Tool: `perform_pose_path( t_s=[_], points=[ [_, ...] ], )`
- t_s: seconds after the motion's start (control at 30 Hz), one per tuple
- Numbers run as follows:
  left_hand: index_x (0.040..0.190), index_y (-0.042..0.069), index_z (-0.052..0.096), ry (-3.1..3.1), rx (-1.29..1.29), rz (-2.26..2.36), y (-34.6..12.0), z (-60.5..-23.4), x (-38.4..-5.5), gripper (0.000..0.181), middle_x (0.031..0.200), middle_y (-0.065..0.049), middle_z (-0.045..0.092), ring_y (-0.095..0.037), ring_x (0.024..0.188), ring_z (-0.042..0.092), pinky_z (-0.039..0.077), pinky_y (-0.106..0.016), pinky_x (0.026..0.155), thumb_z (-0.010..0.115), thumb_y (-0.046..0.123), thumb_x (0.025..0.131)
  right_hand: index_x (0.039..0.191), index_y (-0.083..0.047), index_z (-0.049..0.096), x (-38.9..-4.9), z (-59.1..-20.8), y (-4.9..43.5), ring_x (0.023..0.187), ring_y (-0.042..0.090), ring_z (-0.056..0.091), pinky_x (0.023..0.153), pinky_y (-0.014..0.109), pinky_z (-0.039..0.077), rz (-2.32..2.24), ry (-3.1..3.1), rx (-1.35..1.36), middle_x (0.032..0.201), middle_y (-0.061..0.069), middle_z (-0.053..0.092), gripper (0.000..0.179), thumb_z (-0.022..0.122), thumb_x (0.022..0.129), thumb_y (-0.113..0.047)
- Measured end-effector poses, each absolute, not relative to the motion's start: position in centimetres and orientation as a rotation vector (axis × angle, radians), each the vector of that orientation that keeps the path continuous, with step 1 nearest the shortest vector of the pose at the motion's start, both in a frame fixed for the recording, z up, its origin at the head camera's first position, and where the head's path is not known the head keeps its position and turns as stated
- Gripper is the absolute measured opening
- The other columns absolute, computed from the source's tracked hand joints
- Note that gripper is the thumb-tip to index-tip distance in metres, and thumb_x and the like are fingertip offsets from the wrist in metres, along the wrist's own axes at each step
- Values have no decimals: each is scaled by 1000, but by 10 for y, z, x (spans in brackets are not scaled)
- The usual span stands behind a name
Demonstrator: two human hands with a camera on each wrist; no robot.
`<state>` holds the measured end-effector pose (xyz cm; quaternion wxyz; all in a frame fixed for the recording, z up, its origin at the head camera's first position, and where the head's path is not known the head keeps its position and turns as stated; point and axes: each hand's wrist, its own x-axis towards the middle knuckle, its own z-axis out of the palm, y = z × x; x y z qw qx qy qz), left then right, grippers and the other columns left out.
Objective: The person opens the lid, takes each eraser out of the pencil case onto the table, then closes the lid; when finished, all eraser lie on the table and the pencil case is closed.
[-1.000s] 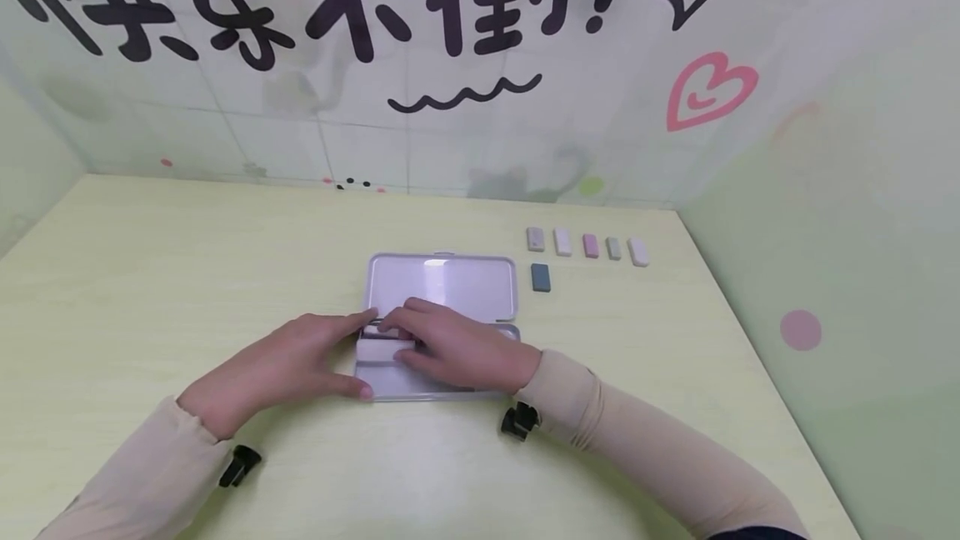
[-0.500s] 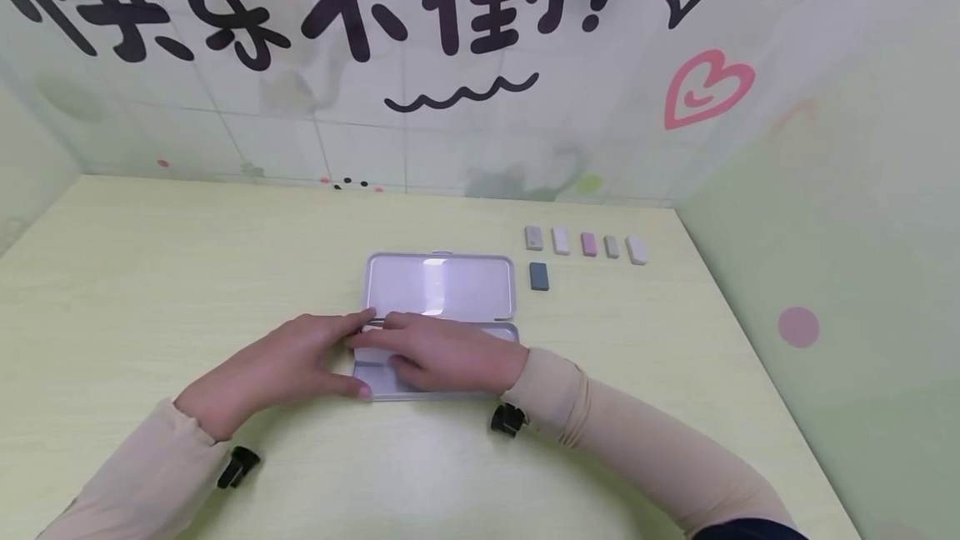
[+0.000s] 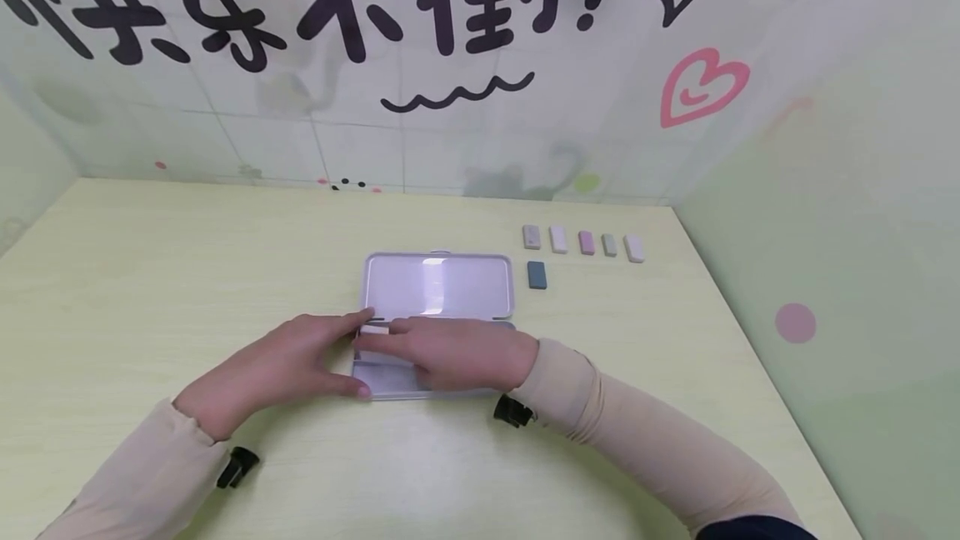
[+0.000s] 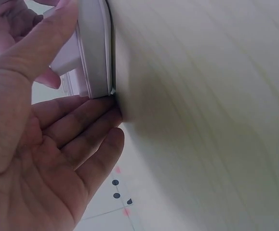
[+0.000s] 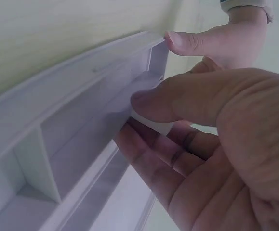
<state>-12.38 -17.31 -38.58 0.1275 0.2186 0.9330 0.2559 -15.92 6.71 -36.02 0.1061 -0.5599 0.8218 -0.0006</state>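
A pale lilac pencil case (image 3: 386, 380) lies with its lid (image 3: 480, 286) folded back. My left hand (image 3: 292, 361) spans the left end of the case. Its thumb is at the near corner and its forefinger at the far one, with fairly straight fingers. My right hand (image 3: 461, 352) reaches into the left part of the case. In the right wrist view its thumb and fingers pinch a white block (image 5: 151, 122). A white piece (image 3: 375, 329) shows along the far wall of the case. The right hand covers much of the tray from above.
Several small eraser-like blocks stand in a row at the back right, including a pink one (image 3: 587, 242) and a white one (image 3: 633, 248). A dark blue block (image 3: 537, 275) lies in front of them, right of the lid. A divider (image 5: 38, 163) crosses the tray. Walls border the table.
My right hand has flattened, and its forefinger now extends left over the white block. The left hand keeps its place at the end of the case.
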Motion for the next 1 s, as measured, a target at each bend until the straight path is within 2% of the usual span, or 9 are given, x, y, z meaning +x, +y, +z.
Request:
perform_pose_path(
  t_s=[0.07,0.2,0.27,0.43,0.53,0.63,0.7,0.9,1.0],
  points=[
    [157,4,46,2713,632,748,-173,-386,-123,104,152,-18,60,-40,141,57,48,-59,115,87,57,78,162,-24,37,-158,-358,66,106,9,67,87,18,55,48,2431,-1658,132,-3,69,72,56,98,3],
    [157,3,47,2711,636,754,-174,-386,-123,103,152,-18,59,-40,141,57,49,-59,114,87,56,78,162,-24,38,-157,-356,68,112,9,69,94,19,57,70,2458,-1650,140,-3,68,70,56,98,2],
    [156,3,47,2713,636,756,-174,-387,-123,102,152,-18,59,-40,141,57,49,-59,114,87,56,79,160,-24,40,-158,-356,70,108,8,70,92,19,58,20,2471,-1622,135,-3,70,69,58,98,1],
    [156,3,47,2713,623,765,-174,-386,-122,102,153,-17,59,-40,141,57,48,-59,115,88,55,78,157,-29,43,-162,-361,79,87,8,65,76,17,53,-255,2466,-1463,123,-2,74,68,61,97,-1],
    [156,3,47,2713,621,769,-173,-386,-122,102,153,-18,59,-40,142,56,48,-59,115,88,54,78,155,-32,43,-164,-362,88,88,8,62,77,20,53,-417,2461,-1334,118,-2,73,67,63,97,-3],
    [156,2,47,2717,628,761,-172,-386,-122,102,152,-19,59,-41,141,57,48,-59,115,88,54,78,153,-31,43,-167,-361,98,93,8,63,82,22,55,-533,2476,-1248,110,-3,72,65,68,98,-7],
    [155,1,48,2721,634,753,-171,-386,-122,103,151,-21,60,-42,140,57,48,-59,115,88,54,78,152,-30,44,-170,-362,105,91,9,64,81,23,57,-623,2484,-1207,106,-3,71,66,72,97,-8],
    [156,1,47,2730,615,737,-172,-387,-122,103,150,-20,61,-42,139,58,49,-59,114,89,54,77,149,-25,45,-179,-367,131,88,8,67,78,23,59,-869,2539,-1083,109,1,74,66,77,93,-7],
    [155,0,47,2737,630,727,-172,-386,-123,103,150,-21,61,-42,138,59,50,-59,114,89,53,78,150,-25,46,-181,-367,146,90,9,68,83,25,61,-926,2557,-1028,113,3,73,67,77,94,-5]
  ],
)
